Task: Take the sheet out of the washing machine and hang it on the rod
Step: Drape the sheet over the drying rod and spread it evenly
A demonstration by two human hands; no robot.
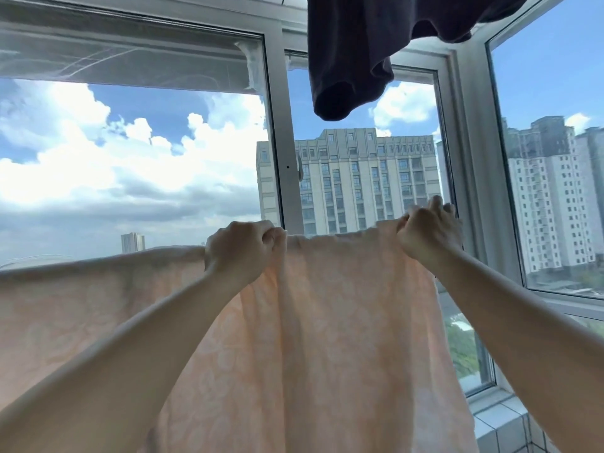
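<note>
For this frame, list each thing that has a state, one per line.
sheet: draped, hanging down, top edge held by both hands
left hand: fingers curled, gripping the sheet's top edge
right hand: gripping the sheet's top edge
dark garment: hanging overhead
rod: hidden by the sheet

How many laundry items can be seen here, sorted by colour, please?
Peach: 1, the sheet, its top edge gripped by the left hand and right hand
Dark: 1, the garment hanging above
Total: 2
</note>
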